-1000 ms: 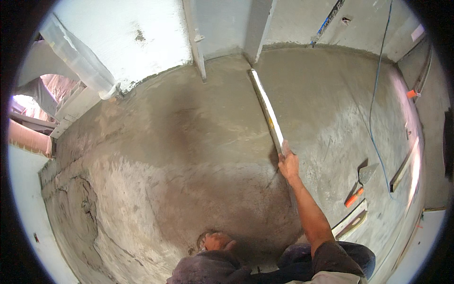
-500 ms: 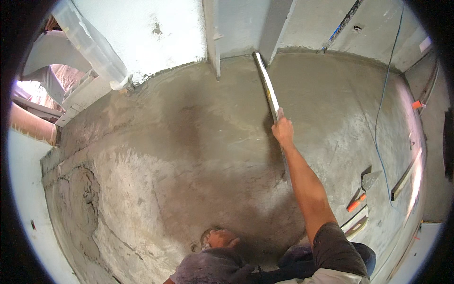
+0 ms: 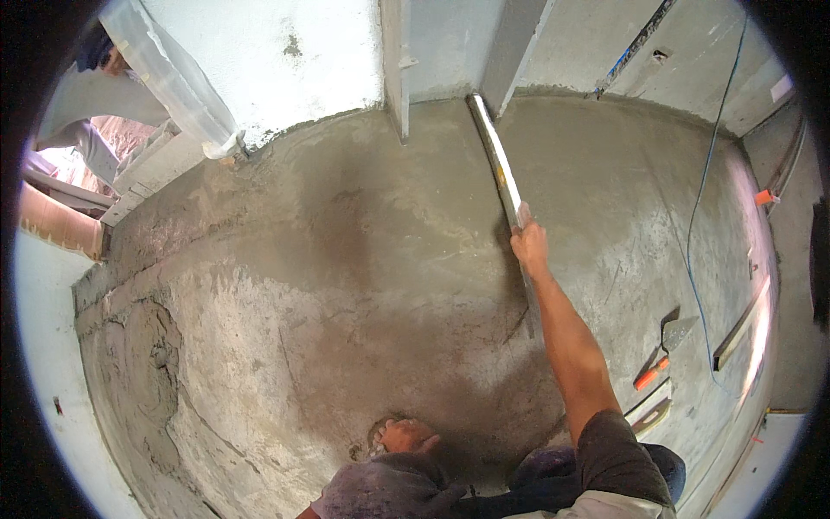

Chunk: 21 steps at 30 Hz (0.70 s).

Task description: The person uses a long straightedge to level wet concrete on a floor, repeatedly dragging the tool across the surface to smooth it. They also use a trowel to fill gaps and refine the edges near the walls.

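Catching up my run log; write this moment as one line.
Right hand: grips long bar; left hand: low, grip unclear; trowel: on floor, right

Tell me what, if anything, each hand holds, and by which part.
Right hand: the long metal bar, gripped partway along, toward its near end. Left hand: cannot tell whether it holds anything.

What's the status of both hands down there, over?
Right hand closed around long bar. Left hand down by the floor, grip unclear. Orange-handled trowel off to the right, apart from the bar.
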{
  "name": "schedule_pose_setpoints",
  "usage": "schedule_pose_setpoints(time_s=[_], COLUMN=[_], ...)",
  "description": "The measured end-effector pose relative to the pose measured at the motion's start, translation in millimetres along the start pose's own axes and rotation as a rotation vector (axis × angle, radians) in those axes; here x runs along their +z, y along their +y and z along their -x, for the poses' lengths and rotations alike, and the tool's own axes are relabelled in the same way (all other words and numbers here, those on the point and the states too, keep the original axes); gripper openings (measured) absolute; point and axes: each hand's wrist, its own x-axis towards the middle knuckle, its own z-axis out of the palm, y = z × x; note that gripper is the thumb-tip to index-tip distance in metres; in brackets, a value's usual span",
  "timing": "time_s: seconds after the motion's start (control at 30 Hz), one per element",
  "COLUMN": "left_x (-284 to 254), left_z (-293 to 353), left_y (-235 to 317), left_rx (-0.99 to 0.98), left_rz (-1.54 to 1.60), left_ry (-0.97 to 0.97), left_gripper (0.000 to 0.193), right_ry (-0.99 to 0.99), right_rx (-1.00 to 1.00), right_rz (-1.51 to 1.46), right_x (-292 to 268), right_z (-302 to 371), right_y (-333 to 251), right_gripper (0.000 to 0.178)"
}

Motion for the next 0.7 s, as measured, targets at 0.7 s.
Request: schedule_pose_setpoints(time_s=[0.7], left_x=[-7], left_z=[-1], left_y=[10], left_rx=[-0.130], left_rz=[-0.062], left_ry=[-0.087], left_gripper=[0.027], right_ry=[-0.098], right_rx=[-0.015], right_rz=[0.063], right_x=[1], right_z=[-14], right_y=[-25], right_gripper=[0.055])
